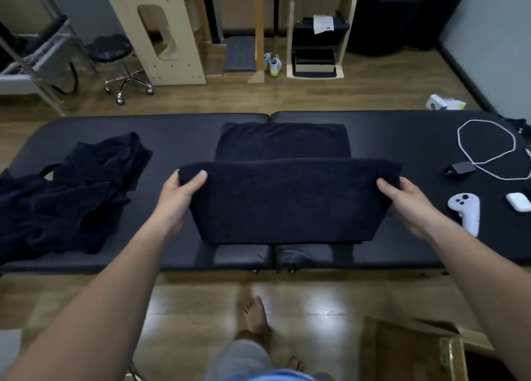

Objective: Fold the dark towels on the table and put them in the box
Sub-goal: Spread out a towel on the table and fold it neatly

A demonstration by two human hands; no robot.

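**Inspector:** State of the left hand (184, 191)?
**Clerk:** Closed on the upper left corner of the dark towel (287, 202). Thumb on the near face, fingers curled behind the edge

**Inspector:** And the right hand (402, 199)?
**Clerk:** The same at the upper right corner: thumb in front, fingers behind. The towel is stretched flat between the two hands, its lower edge down by the near rim of the black padded counter (172, 133)

**Inspector:** Other towels?
**Clerk:** A second towel (283, 140) lies flat on the counter just beyond both hands. Whether it touches the held one, I cannot tell. A heap of dark towels (71, 191) sits unfolded, outward of the left hand and apart from it

**Inspector:** The box?
**Clerk:** A cardboard box (408, 349) stands on the floor, nearer the person than the right hand and beneath that forearm, flaps open. Its contents cannot be made out

**Inspector:** Anything else on the counter?
**Clerk:** Outward of the right hand: a white game controller (465, 208) closest, a small white case (518, 202) further out, and a looped white cable (485, 148) beyond them
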